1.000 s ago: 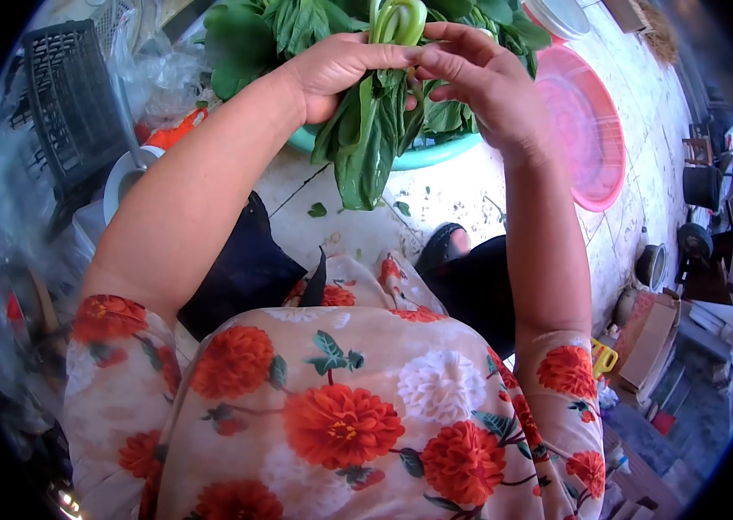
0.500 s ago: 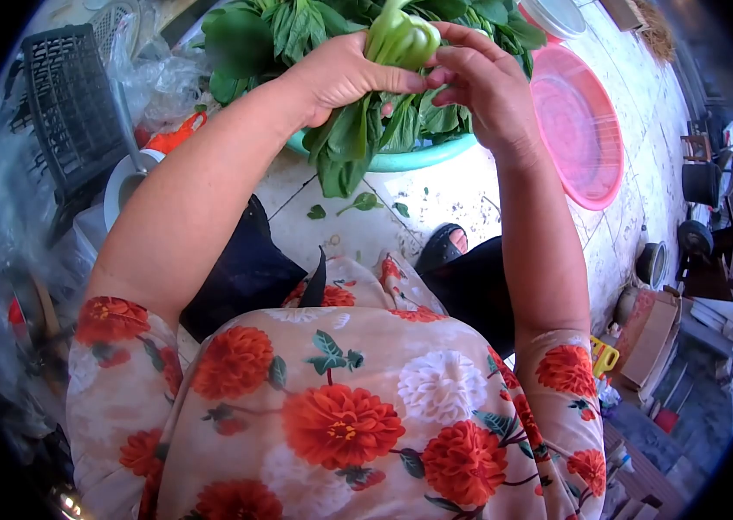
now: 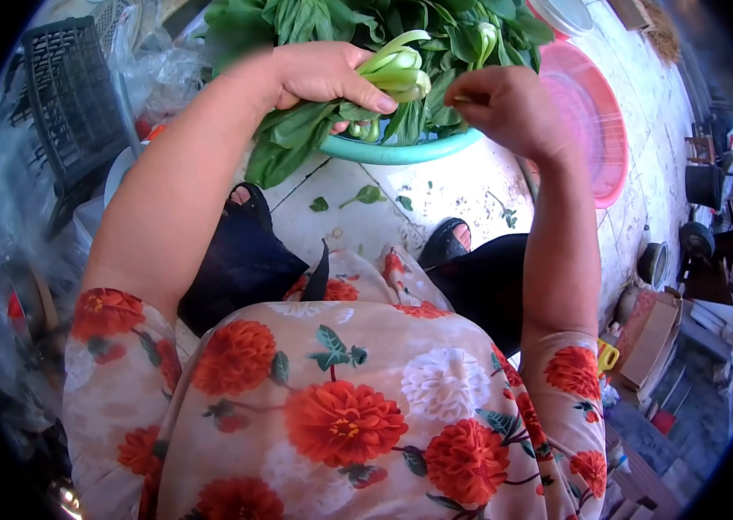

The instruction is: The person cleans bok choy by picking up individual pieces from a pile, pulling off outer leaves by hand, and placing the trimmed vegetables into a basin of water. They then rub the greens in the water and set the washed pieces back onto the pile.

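At upper centre, only the left hand [image 3: 323,74] grip holds the bok choy [image 3: 397,71], right hand [image 3: 509,104] pinched closed; leaves may fall outside the basin [image 3: 401,156].

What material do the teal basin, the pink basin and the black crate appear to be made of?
Teal basin: likely plastic, smooth, slightly glossy rolled rim. Pink basin: likely plastic, translucent, light glows through. Black crate: probably moulded plastic, matte lattice walls.

Two hands are showing — left hand [image 3: 323,74], right hand [image 3: 509,104] — one bok choy [image 3: 397,69] being held, one teal basin [image 3: 401,154], one pink basin [image 3: 596,130].
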`<act>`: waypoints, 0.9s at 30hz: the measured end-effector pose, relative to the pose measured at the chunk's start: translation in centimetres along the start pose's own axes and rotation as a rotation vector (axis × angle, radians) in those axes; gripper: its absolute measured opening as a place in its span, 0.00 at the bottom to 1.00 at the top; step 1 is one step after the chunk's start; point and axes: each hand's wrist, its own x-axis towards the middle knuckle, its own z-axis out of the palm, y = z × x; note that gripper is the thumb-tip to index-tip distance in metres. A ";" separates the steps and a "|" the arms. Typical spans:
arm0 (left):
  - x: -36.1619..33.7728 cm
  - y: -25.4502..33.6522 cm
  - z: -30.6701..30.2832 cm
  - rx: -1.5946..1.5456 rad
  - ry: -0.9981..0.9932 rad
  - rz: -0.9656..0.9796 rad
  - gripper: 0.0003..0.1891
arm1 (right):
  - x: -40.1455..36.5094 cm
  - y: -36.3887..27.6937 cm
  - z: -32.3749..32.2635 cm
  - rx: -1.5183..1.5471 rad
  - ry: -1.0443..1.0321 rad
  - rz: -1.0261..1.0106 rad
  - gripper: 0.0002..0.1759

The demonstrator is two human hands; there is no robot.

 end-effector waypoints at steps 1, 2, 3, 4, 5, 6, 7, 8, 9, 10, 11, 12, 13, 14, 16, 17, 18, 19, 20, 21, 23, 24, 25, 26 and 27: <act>-0.2 0.0 -0.1 -0.023 -0.005 0.042 0.24 | -0.5 0.1 -0.4 0.073 -0.065 0.049 0.11; -0.2 0.0 -0.1 -0.044 -0.010 0.085 0.25 | -0.8 0.1 -0.3 0.075 -0.063 0.050 0.11; -0.2 0.0 0.0 -0.041 -0.010 0.083 0.25 | -1.0 0.2 -0.3 0.037 -0.176 0.057 0.12; -0.1 0.1 0.2 -0.081 0.001 0.097 0.26 | -1.3 0.4 -0.1 -0.001 -0.288 0.065 0.13; 0.0 0.2 0.4 -0.120 0.011 0.111 0.26 | -1.9 1.3 0.7 -0.035 -0.266 -0.024 0.22; 0.1 0.2 0.5 -0.159 0.020 0.125 0.27 | -1.9 1.0 0.8 -0.031 -0.263 -0.021 0.22; 0.3 0.1 0.4 -0.177 -0.020 0.133 0.29 | -1.8 0.4 1.1 0.047 -0.088 -0.006 0.25; 0.5 -0.1 0.7 -0.177 -0.022 0.132 0.29 | -1.5 -0.2 1.4 0.123 0.086 0.008 0.27; 0.7 -0.2 1.0 -0.225 -0.024 0.145 0.29 | -1.0 -0.7 1.5 0.345 0.238 0.033 0.28; 1.0 -0.2 1.3 -0.273 -0.026 0.159 0.30 | -0.6 -1.1 1.7 0.345 0.237 0.034 0.28; 1.2 -0.1 1.6 -0.354 -0.020 0.149 0.22 | -0.3 -1.6 2.0 0.571 0.284 0.003 0.26; 1.4 -0.1 1.7 -0.352 -0.023 0.148 0.22 | 0.0 -2.0 2.2 0.797 0.331 -0.027 0.25; 1.6 -0.2 1.9 -0.344 -0.058 0.153 0.26 | 0.3 -2.1 2.8 0.860 0.340 -0.028 0.23; 1.8 -0.2 2.0 -0.337 -0.093 0.157 0.31 | 0.4 -1.8 2.8 0.862 0.342 -0.026 0.23; 2.1 -0.4 2.2 -0.328 -0.083 0.170 0.31 | 0.5 -1.3 2.7 0.996 0.304 0.125 0.22; 2.1 -0.5 2.2 -0.320 -0.071 0.188 0.32 | 0.3 -1.3 2.4 1.032 0.301 0.135 0.22; 2.1 -0.4 2.2 -0.312 -0.058 0.205 0.33 | 0.4 -1.4 2.4 1.032 0.297 0.134 0.22; 1.9 -0.4 2.2 -0.300 -0.035 0.191 0.33 | 0.4 -1.5 2.4 1.025 0.307 0.169 0.22; 1.7 -0.3 2.3 -0.301 -0.033 0.191 0.33 | 0.4 -1.6 2.5 1.018 0.317 0.206 0.22; 1.7 -0.3 2.4 -0.275 -0.017 0.201 0.33 | 0.4 -1.8 2.6 1.018 0.315 0.207 0.22; 1.6 -0.3 2.5 -0.250 0.001 0.213 0.32 | 0.6 -2.1 2.8 1.031 0.310 0.210 0.24; 1.6 -0.2 2.4 -0.247 -0.004 0.195 0.32 | 0.6 -2.0 2.8 1.031 0.307 0.209 0.24; 1.6 -0.1 2.4 -0.243 -0.007 0.176 0.31 | 0.8 -2.0 2.9 0.999 0.318 0.232 0.25; 1.5 -0.1 2.3 -0.244 -0.006 0.176 0.31 | 0.9 -2.0 3.0 0.967 0.329 0.254 0.27; 1.3 0.1 2.4 -0.244 0.013 0.180 0.30 | 1.0 -1.9 3.0 0.967 0.329 0.252 0.27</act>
